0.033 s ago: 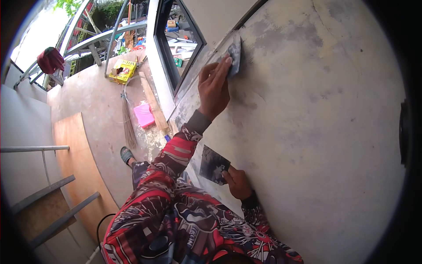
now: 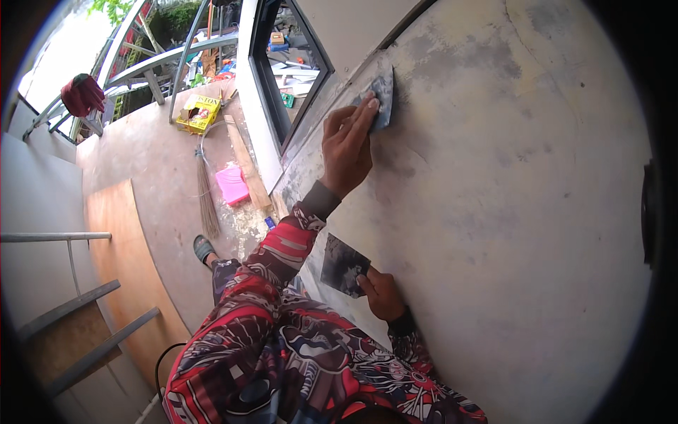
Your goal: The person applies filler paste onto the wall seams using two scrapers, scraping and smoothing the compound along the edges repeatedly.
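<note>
My left hand (image 2: 347, 145) reaches up to the wall (image 2: 494, 212), its fingers closed on a flat, blue-grey putty spreader (image 2: 383, 99). The spreader lies against the wall close to its edge by the window, where grey patches and smears mark the pale surface. Lower down, my right hand (image 2: 383, 291) pinches a dark, square flat plate (image 2: 343, 266) by one corner, in front of my body. Pale smears show on the plate's face. Both sleeves are patterned in red, black and white.
A dark-framed window (image 2: 288, 78) stands left of the wall. On the floor lie a yellow box (image 2: 198, 114), a stick broom (image 2: 205, 191), a pink plastic item (image 2: 232, 185) and a wooden plank (image 2: 247, 166). A plywood sheet (image 2: 131, 247) and metal bars (image 2: 106, 346) are at left.
My left hand and the spreader have shifted slightly right and down along the wall, and more of the spreader's face shows. My right hand and the plate stay where they were.
</note>
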